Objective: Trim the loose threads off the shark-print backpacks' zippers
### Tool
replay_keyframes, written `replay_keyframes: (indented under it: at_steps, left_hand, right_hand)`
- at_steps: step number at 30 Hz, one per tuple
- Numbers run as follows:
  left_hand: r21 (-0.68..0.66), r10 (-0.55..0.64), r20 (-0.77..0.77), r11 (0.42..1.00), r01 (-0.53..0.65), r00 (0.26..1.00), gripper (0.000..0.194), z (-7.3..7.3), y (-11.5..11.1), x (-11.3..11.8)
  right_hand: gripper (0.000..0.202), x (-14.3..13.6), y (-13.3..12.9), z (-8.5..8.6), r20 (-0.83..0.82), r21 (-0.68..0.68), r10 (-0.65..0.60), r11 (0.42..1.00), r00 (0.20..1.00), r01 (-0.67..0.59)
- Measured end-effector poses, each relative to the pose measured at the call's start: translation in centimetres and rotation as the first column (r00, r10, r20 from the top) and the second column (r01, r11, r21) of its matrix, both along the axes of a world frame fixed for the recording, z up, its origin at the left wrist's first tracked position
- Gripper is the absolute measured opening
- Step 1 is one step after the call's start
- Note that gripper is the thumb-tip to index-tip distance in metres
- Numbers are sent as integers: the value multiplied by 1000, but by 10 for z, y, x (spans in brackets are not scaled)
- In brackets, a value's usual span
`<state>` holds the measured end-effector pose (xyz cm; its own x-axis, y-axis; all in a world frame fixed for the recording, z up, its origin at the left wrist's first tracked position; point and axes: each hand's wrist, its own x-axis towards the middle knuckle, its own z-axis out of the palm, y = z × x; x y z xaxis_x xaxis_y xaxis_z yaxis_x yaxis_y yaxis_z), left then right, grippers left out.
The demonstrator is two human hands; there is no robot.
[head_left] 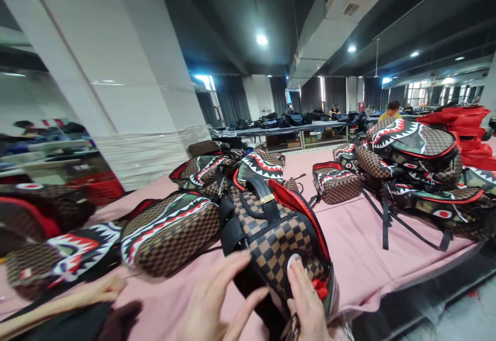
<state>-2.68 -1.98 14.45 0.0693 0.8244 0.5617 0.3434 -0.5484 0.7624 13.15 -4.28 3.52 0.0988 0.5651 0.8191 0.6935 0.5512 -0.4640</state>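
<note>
A brown checkered backpack [279, 232] with black straps, a top handle with a gold-coloured plate and a red lining stands on the pink cloth in front of me. Its zipped opening is partly open along the right side. Just left of its lower part is my left hand [220, 299], fingers spread, holding nothing. My right hand [308, 299] lies against the checkered panel, fingers stretched out over a small white round piece [294, 261]. A bit of red material [321, 288] shows beside the right fingers.
Shark-mouth bags [174, 232] lie on the left, more bags [418, 160] are piled on the right by red bags [465, 129]. Another person's hand [106, 289] reaches in at the lower left. A pillar [116, 72] rises behind.
</note>
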Motion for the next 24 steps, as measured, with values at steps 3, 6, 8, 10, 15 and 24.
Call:
replay_keyframes:
  at_steps: [3, 6, 8, 10, 15, 24]
  left_hand:
    - [380, 120, -302, 925, 3, 946, 50, 34, 25, 19]
    - [472, 192, -492, 878, 76, 849, 37, 53, 38, 37]
    - [495, 229, -549, 864, 92, 804, 24, 58, 43, 42]
    - [504, 253, -557, 860, 80, 791, 22, 60, 46, 44]
    - [439, 287, -429, 895, -80, 857, 19, 60, 51, 45]
    - [319, 224, -317, 940, -119, 922, 19, 58, 48, 50]
  right_hand:
    - [68, 14, -3, 3, 26, -1, 65, 998, 998, -65]
    - [70, 28, -6, 9, 78, 1, 135, 991, 988, -135]
    - [68, 34, -7, 14, 83, -7, 177, 984, 981, -177]
    - [63, 38, -8, 22, 48, -39, 220, 975, 974, -219]
    - [23, 50, 0, 60, -197, -289, 196, 925, 961, -248]
    - [13, 70, 15, 131, -35, -312, 70, 947, 997, -77]
